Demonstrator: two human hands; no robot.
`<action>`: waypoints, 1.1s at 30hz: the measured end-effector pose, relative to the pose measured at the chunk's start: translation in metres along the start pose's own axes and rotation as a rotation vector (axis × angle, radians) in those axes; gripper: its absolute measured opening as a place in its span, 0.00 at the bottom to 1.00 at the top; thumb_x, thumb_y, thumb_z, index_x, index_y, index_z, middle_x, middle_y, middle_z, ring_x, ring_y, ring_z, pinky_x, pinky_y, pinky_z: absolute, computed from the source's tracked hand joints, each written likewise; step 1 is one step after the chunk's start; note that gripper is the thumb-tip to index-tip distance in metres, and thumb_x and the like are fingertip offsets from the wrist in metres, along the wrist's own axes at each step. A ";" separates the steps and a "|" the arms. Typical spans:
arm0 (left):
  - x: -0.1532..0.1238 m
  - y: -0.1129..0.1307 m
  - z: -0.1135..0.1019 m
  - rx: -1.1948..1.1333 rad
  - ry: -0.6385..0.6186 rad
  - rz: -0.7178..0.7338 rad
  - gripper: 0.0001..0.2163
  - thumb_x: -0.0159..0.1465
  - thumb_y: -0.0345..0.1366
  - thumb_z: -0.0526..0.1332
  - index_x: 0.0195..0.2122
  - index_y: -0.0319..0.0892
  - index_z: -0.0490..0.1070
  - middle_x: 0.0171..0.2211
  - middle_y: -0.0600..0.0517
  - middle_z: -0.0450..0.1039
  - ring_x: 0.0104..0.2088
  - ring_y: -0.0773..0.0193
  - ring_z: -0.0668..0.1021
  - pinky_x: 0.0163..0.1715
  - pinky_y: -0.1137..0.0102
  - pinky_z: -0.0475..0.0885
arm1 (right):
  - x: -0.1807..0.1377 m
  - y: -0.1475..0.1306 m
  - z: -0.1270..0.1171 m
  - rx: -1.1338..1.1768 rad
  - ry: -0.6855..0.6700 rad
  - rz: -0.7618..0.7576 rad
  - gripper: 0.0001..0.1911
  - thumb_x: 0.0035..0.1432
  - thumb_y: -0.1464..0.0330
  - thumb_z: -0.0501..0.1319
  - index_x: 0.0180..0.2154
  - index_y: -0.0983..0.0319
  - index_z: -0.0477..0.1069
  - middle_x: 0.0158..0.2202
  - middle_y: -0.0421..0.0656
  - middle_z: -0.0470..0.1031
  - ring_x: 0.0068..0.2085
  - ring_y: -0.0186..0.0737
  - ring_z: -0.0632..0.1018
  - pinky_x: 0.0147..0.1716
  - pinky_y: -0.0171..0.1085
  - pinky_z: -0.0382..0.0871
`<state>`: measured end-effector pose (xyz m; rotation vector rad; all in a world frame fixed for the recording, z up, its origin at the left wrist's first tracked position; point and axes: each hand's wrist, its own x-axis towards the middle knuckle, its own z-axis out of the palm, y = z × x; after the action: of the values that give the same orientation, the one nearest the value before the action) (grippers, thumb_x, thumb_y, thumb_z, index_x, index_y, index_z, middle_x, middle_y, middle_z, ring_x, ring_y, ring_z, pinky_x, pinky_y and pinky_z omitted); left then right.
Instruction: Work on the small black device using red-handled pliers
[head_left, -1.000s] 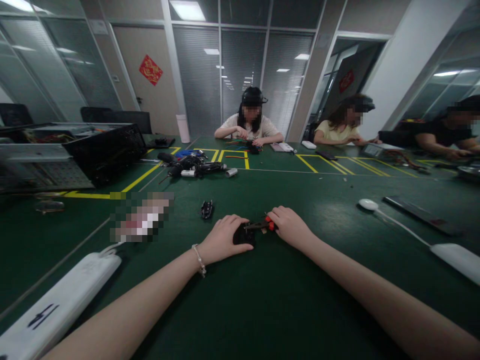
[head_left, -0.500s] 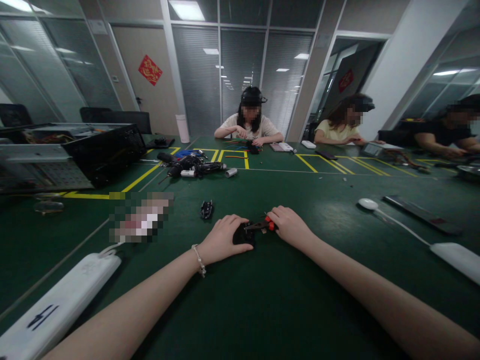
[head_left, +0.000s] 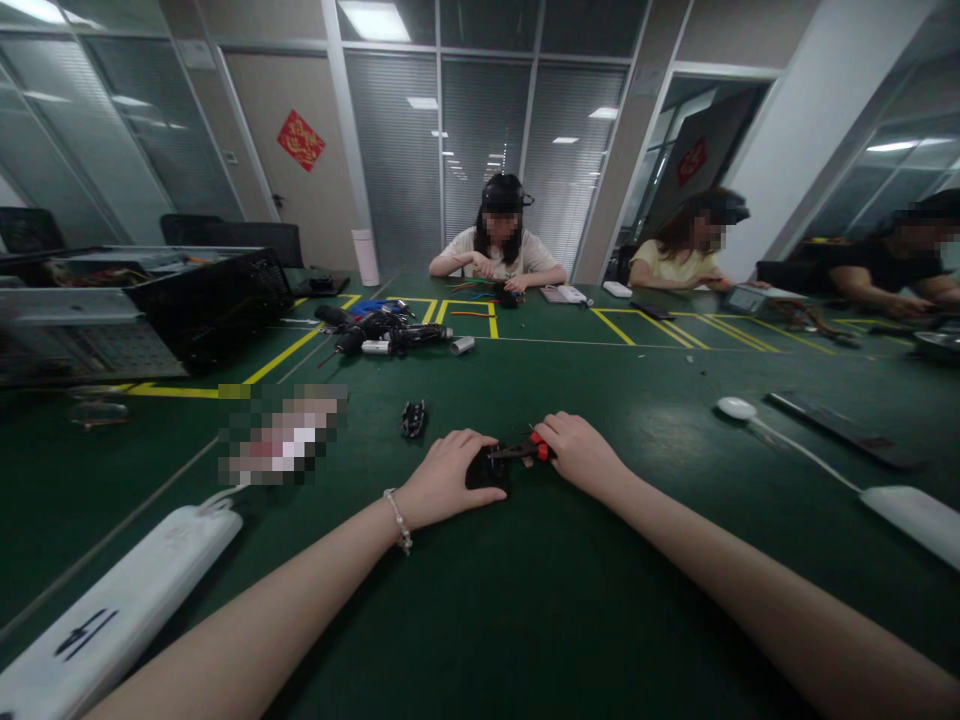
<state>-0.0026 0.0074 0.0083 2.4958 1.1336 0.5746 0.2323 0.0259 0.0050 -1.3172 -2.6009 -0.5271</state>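
My left hand (head_left: 448,478) is closed around a small black part (head_left: 487,472) on the green table, thumb on the near side and fingers over the far side. In my right hand (head_left: 577,450) are red-handled pliers (head_left: 517,453). Their dark jaws point left and reach the black part; whether they grip something on it I cannot make out. A tiny pale piece (head_left: 528,463) shows just below the pliers. Another small black part with metallic bits (head_left: 412,419) lies apart, to the left beyond my left hand.
White power strips lie at left (head_left: 120,610) and right (head_left: 919,520). A tangle of dark tools and cables (head_left: 390,330) sits farther back. An opened computer case (head_left: 210,310) stands at left. A white mouse-shaped object (head_left: 736,408) lies at right. Several people work across the table.
Almost nothing differs. My left hand stays on the black part, and the pliers in my right hand have shifted at most very slightly.
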 end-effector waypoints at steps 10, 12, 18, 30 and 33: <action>0.000 0.001 -0.002 -0.014 -0.022 -0.022 0.27 0.53 0.53 0.58 0.50 0.47 0.59 0.48 0.49 0.62 0.48 0.53 0.66 0.46 0.58 0.62 | -0.001 0.001 0.003 0.021 0.003 -0.001 0.18 0.43 0.78 0.58 0.40 0.66 0.66 0.37 0.47 0.69 0.38 0.42 0.68 0.38 0.39 0.62; 0.000 0.001 -0.002 -0.016 -0.025 -0.028 0.27 0.53 0.54 0.58 0.50 0.47 0.59 0.48 0.49 0.62 0.48 0.53 0.65 0.46 0.58 0.62 | -0.001 0.001 0.002 0.018 -0.001 0.006 0.18 0.43 0.77 0.59 0.40 0.65 0.66 0.38 0.47 0.69 0.38 0.42 0.69 0.38 0.39 0.62; 0.000 0.002 -0.003 -0.018 -0.028 -0.026 0.27 0.53 0.54 0.58 0.50 0.47 0.59 0.47 0.49 0.62 0.47 0.53 0.66 0.45 0.58 0.63 | -0.001 0.000 -0.001 0.017 -0.005 0.001 0.18 0.43 0.77 0.59 0.40 0.65 0.66 0.37 0.47 0.70 0.38 0.41 0.69 0.37 0.39 0.63; 0.000 0.001 0.000 0.008 -0.003 0.006 0.26 0.53 0.52 0.59 0.49 0.47 0.60 0.47 0.50 0.63 0.46 0.54 0.66 0.45 0.59 0.62 | 0.000 0.000 0.001 0.004 -0.005 -0.004 0.17 0.43 0.76 0.60 0.39 0.66 0.66 0.37 0.47 0.69 0.38 0.42 0.68 0.37 0.39 0.61; 0.000 0.001 0.000 0.012 -0.002 0.007 0.26 0.53 0.52 0.59 0.50 0.47 0.60 0.47 0.49 0.63 0.47 0.53 0.66 0.45 0.59 0.62 | 0.000 -0.001 -0.001 0.015 -0.004 -0.003 0.17 0.43 0.77 0.60 0.39 0.66 0.66 0.37 0.47 0.69 0.38 0.42 0.68 0.37 0.38 0.61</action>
<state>-0.0020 0.0069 0.0088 2.5103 1.1315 0.5690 0.2321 0.0249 0.0057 -1.3121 -2.6053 -0.5051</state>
